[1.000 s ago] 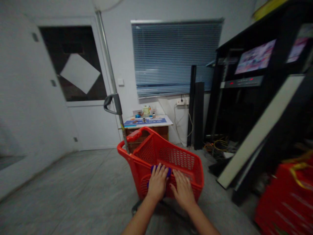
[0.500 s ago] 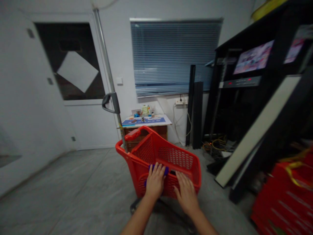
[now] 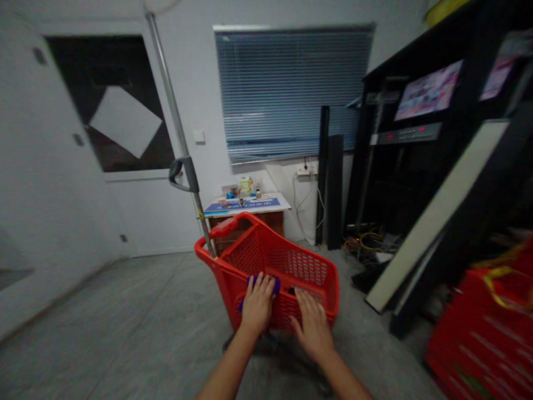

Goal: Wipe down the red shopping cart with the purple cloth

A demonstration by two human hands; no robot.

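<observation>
A red plastic shopping cart (image 3: 266,239) with lattice sides stands in front of me, its handle toward the left. My left hand (image 3: 257,308) rests over the near rim, with its fingers curved over a purple cloth (image 3: 275,285) pressed against the cart. Some purple also shows beside the wrist, on the cart's outer side. Farther right along the same rim lies my right hand (image 3: 313,322), fingers stretched out and thumb apart, with nothing seen in it. A small dark thing (image 3: 291,290) shows near its fingertips; I cannot make out what it is.
Behind the cart handle rises a metal pole (image 3: 170,94) with a grey grip (image 3: 184,174). A low cabinet (image 3: 272,219) with small items stands by the wall. Long panels (image 3: 441,216) lean against a dark rack at right, near red bags (image 3: 478,328) and loose cables (image 3: 368,241).
The view has shifted slightly, so most things sit a little higher and to the left. Both hands stay on the near rim; the left hand remains on the purple cloth.
</observation>
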